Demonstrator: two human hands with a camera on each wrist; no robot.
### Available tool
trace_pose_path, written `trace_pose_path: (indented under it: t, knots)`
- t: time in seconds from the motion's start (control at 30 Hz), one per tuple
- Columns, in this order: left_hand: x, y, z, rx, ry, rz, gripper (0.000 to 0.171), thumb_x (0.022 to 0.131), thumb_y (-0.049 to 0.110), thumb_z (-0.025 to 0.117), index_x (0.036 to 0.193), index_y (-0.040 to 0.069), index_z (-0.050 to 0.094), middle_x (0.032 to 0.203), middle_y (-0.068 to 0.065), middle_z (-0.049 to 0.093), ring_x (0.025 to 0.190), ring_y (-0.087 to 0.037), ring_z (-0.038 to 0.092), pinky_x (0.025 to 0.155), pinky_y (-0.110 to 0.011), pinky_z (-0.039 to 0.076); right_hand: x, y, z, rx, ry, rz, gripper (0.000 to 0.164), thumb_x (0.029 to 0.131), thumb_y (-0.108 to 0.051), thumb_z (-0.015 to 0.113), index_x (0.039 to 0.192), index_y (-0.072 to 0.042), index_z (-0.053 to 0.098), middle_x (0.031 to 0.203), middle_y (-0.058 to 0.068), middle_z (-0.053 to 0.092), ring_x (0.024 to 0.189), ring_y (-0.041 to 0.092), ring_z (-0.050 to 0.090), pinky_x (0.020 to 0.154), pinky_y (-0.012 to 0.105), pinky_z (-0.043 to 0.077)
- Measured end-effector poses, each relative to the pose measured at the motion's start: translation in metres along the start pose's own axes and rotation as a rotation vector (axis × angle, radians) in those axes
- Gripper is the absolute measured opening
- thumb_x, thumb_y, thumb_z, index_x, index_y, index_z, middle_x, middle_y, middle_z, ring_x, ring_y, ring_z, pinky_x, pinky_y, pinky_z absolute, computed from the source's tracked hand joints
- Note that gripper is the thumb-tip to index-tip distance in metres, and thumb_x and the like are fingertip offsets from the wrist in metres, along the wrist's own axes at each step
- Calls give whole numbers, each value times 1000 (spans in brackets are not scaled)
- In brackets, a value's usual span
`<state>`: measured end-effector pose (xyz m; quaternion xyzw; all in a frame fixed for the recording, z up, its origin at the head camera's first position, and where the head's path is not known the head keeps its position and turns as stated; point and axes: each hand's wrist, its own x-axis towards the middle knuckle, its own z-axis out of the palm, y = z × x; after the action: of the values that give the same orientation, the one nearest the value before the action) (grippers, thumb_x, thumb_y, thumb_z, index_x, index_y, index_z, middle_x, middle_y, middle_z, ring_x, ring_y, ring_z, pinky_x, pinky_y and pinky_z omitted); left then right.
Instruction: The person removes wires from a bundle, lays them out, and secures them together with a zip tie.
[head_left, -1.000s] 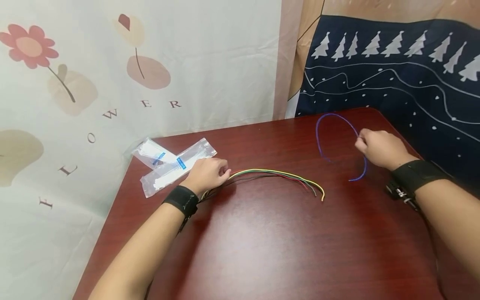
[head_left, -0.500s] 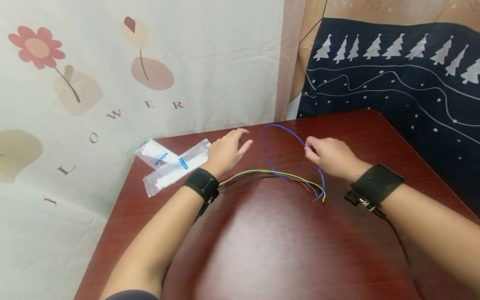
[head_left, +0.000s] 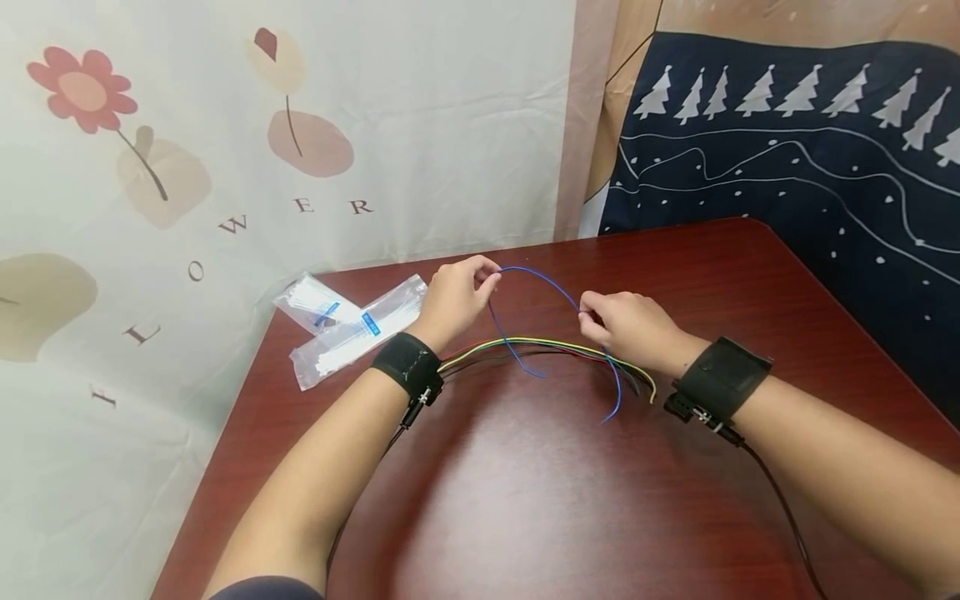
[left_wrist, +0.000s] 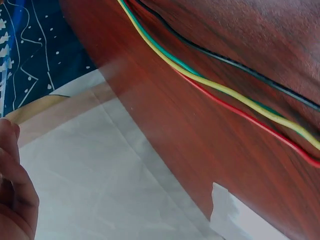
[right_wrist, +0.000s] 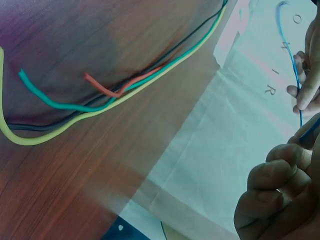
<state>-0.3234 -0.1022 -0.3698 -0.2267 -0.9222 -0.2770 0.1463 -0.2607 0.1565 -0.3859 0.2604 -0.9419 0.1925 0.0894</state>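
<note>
A blue wire [head_left: 551, 282] arches above the table between both hands, its two loose ends hanging down. My left hand [head_left: 456, 300] pinches it between thumb and fingertips on one side. On the other side my right hand [head_left: 630, 327] grips it with curled fingers, which also show at the right edge of the right wrist view. Below lies a loose bundle of wires: a yellow wire [right_wrist: 165, 73], a green wire [right_wrist: 65, 105], a red wire [right_wrist: 102, 87] and a black wire [left_wrist: 240, 66]. In the head view the bundle's left end is hidden behind the left wrist.
Two clear plastic bags of white cable ties, one bag [head_left: 318, 304] partly under the other bag [head_left: 360, 329], lie on the table's left side. The reddish-brown table [head_left: 540, 500] meets a pale flowered curtain [head_left: 450, 167] and a dark blue tree-printed cloth [head_left: 772, 150].
My right hand has brought the blue wire leftward from the table's right side. My left hand has left the wire bundle, risen slightly and taken hold of the blue wire.
</note>
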Motion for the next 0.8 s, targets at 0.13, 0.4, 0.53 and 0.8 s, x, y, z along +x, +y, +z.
trace_pose_path:
  t: [0.13, 0.4, 0.53, 0.8]
  knots:
    - [1, 1, -1, -14, -14, 16, 14, 92, 28, 58, 97, 17, 66, 72, 13, 61, 57, 0, 53, 54, -21, 43, 6, -6, 0, 10, -36, 24, 19, 94, -21, 47, 75, -18, 52, 57, -5, 40, 50, 10, 35, 46, 27, 29]
    - [-1, 6, -1, -58, -63, 80, 12, 91, 21, 60, 96, 12, 66, 73, 8, 63, 59, -2, 55, 55, -22, 44, 44, -28, -4, 63, 22, 58, 17, 96, -28, 49, 98, -16, 61, 74, -4, 57, 61, 13, 49, 54, 30, 41]
    - [-3, 7, 0, -67, -67, 120, 12, 92, 21, 59, 96, 12, 66, 75, 4, 65, 58, -4, 53, 55, -22, 43, 58, -37, -5, 114, 25, 46, 14, 97, -23, 48, 97, -15, 59, 68, -1, 53, 55, 16, 45, 52, 31, 38]
    - [-6, 0, -4, -95, -169, 145, 10, 94, 20, 55, 100, 15, 60, 74, 8, 59, 58, -6, 53, 55, -24, 43, 63, -36, -2, 184, -9, -15, 8, 97, -18, 50, 98, -16, 57, 66, -1, 49, 51, 15, 40, 52, 30, 36]
